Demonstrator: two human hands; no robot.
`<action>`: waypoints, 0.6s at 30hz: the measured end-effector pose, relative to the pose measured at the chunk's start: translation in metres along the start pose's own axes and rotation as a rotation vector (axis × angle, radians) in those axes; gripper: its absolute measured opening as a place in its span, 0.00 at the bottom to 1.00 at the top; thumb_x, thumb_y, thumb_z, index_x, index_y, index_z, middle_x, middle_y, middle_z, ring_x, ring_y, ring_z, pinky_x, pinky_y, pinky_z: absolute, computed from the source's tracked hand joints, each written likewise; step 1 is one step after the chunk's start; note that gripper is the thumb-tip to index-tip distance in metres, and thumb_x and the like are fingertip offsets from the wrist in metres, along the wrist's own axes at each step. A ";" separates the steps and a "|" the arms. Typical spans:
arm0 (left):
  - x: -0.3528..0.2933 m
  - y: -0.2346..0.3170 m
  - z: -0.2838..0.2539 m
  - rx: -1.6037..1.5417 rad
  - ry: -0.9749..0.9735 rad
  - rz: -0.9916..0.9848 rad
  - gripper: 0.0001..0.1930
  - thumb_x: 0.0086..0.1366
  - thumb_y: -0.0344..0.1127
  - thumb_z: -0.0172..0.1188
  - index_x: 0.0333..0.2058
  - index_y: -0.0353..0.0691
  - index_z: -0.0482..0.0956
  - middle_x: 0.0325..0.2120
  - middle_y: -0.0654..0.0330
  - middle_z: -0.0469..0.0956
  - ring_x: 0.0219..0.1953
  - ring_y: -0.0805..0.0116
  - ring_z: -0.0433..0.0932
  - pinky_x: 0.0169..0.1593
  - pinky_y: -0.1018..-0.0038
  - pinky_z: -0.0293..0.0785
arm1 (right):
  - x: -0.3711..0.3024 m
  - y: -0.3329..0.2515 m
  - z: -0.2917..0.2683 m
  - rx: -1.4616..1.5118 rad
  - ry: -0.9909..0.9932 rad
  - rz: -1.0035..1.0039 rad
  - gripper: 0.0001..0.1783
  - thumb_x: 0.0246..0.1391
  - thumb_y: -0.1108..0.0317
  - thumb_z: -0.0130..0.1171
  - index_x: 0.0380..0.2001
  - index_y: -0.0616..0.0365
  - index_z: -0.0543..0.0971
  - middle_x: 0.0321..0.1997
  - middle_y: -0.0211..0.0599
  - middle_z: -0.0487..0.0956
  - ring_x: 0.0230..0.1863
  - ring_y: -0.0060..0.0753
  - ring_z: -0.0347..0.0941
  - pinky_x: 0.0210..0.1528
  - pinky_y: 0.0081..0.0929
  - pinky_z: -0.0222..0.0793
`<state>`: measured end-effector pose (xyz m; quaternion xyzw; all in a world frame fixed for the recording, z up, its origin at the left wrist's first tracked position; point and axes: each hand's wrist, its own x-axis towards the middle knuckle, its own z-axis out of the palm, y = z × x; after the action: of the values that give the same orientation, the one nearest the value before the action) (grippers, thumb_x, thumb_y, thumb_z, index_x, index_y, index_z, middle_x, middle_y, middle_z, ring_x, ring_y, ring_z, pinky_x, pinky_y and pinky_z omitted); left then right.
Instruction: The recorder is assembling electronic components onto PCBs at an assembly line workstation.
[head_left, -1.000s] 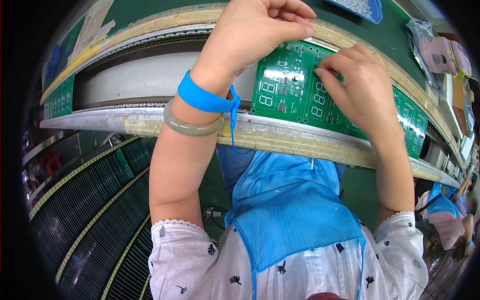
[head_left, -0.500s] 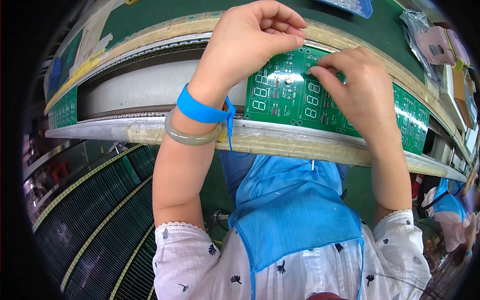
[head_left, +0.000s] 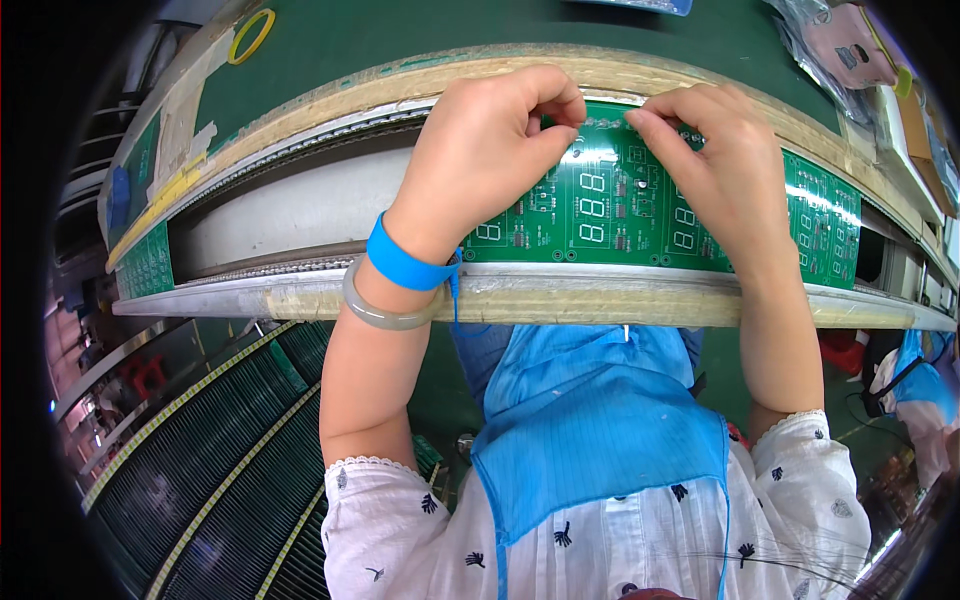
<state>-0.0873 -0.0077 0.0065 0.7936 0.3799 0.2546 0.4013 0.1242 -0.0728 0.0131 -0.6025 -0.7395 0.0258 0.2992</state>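
My left hand (head_left: 510,140) hovers over the far edge of a green circuit board (head_left: 555,238), with thumb and forefinger pinched together. Whatever sits between those fingertips is too small to make out. Opposite it, my right hand (head_left: 715,150) also has thumb and forefinger together above the same edge, again on something I cannot make out. Small clear parts (head_left: 605,123) show between the two sets of fingertips. White digit outlines and tiny components cover the board's face. Part of it is hidden under both hands. A blue wrist strap (head_left: 405,258) and a bangle circle my left forearm.
More green boards (head_left: 830,215) lie along the track to the right, another (head_left: 147,262) at its left end. A metal-and-wood rail (head_left: 600,303) runs in front. Beyond are a yellow tape roll (head_left: 251,37) and a blue tray (head_left: 650,4). Black slotted racks (head_left: 200,470) stand lower left.
My left hand has come down from above the far rail to the board's far edge, near my right fingertips. The board appears further left along the track. The whole view has shifted slightly.
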 end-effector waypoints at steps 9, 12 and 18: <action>0.001 0.002 0.002 0.103 0.013 0.056 0.08 0.57 0.25 0.68 0.36 0.37 0.83 0.24 0.66 0.80 0.24 0.80 0.68 0.29 0.80 0.69 | -0.001 0.004 -0.001 0.032 -0.005 0.007 0.11 0.54 0.61 0.66 0.30 0.59 0.85 0.30 0.41 0.83 0.37 0.49 0.77 0.43 0.45 0.71; 0.003 0.001 0.004 0.137 0.029 0.109 0.08 0.57 0.25 0.68 0.36 0.38 0.83 0.24 0.66 0.80 0.23 0.79 0.68 0.29 0.79 0.69 | -0.001 0.005 0.000 0.029 0.004 -0.003 0.11 0.55 0.61 0.65 0.30 0.59 0.85 0.30 0.41 0.83 0.37 0.49 0.77 0.43 0.46 0.70; 0.003 0.003 0.004 0.188 0.030 0.133 0.07 0.57 0.25 0.68 0.36 0.38 0.83 0.25 0.65 0.82 0.24 0.78 0.70 0.30 0.79 0.70 | 0.000 0.005 -0.003 0.035 -0.006 0.004 0.11 0.54 0.61 0.65 0.30 0.59 0.85 0.30 0.42 0.82 0.37 0.50 0.77 0.43 0.46 0.70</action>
<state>-0.0820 -0.0082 0.0069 0.8473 0.3548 0.2554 0.3015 0.1296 -0.0724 0.0135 -0.5986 -0.7385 0.0411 0.3075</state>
